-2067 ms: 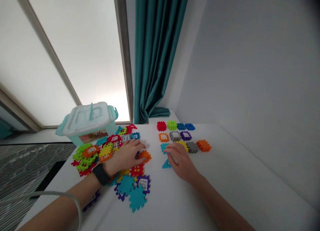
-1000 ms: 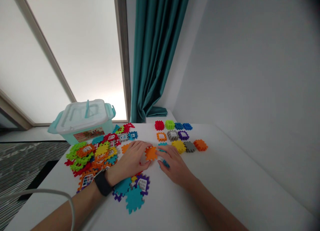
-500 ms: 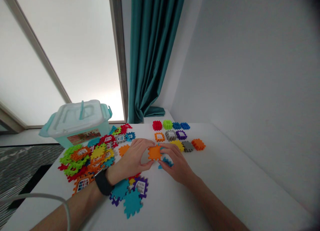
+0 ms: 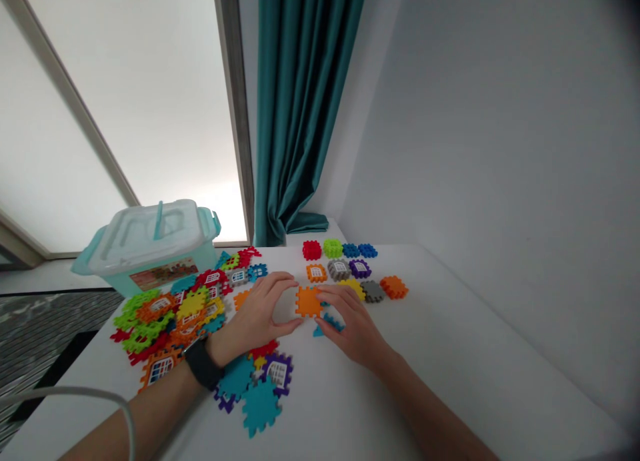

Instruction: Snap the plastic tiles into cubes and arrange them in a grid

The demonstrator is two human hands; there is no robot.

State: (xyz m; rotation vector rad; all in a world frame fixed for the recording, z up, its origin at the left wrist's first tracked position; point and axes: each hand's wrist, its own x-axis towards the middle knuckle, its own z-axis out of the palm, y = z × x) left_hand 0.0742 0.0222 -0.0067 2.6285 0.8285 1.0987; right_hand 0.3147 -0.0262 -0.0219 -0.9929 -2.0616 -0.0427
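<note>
An orange square interlocking tile (image 4: 308,302) with notched edges is at the middle of the white table. My right hand (image 4: 356,326) grips its right side between thumb and fingers. On the tile's left, my left hand (image 4: 253,316) is apart from it, thumb and fingers spread in a wide C with nothing between them. Just below the right fingers lies a blue tile (image 4: 331,324), partly covered by that hand. Another orange tile (image 4: 241,299) shows behind the left hand. Under the left wrist are teal tiles (image 4: 261,406) and a purple window tile (image 4: 277,372).
Stacks of tiles stand in rows at the back, among them a red stack (image 4: 312,250), a grey stack (image 4: 373,291) and an orange stack (image 4: 395,287). A mixed heap (image 4: 193,304) spreads at left before a lidded teal box (image 4: 165,248). A pale cable (image 4: 100,394) crosses the lower left.
My left fingers have come off the orange tile and moved slightly left. The right hand keeps its grip on the tile. The whole view has shifted a little.
</note>
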